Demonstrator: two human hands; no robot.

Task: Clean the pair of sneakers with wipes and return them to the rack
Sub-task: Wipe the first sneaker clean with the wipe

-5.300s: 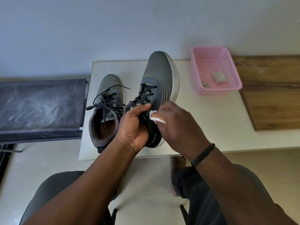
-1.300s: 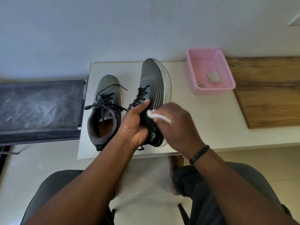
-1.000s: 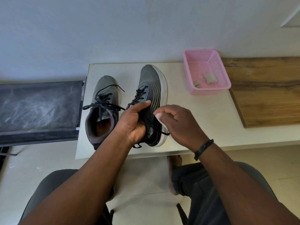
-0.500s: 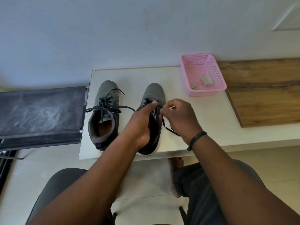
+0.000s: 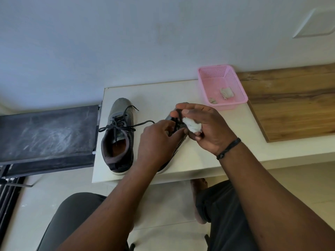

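Note:
Two grey sneakers with black laces stand on the white table [image 5: 154, 91]. The left sneaker [image 5: 118, 134] stands free, its laces loose. The right sneaker [image 5: 178, 143] lies flat on its sole, mostly hidden under my hands. My left hand [image 5: 155, 142] grips it from above at the lace area. My right hand [image 5: 210, 127] keeps a crumpled white wipe [image 5: 193, 125] in its palm under curled fingers, while its thumb and forefinger pinch a black lace [image 5: 179, 115] near the sneaker's front.
A pink basket [image 5: 204, 84] with used wipes [image 5: 226, 92] stands at the table's back right. A wooden board [image 5: 290, 109] lies to the right. A dark scuffed shelf [image 5: 47, 131] adjoins the table on the left. My bare foot [image 5: 198, 189] is under the table edge.
The right sneaker, earlier tilted up and wiped along its side, now sits flat on the table. My right hand moved from its side to the laces, with the wipe tucked in its palm.

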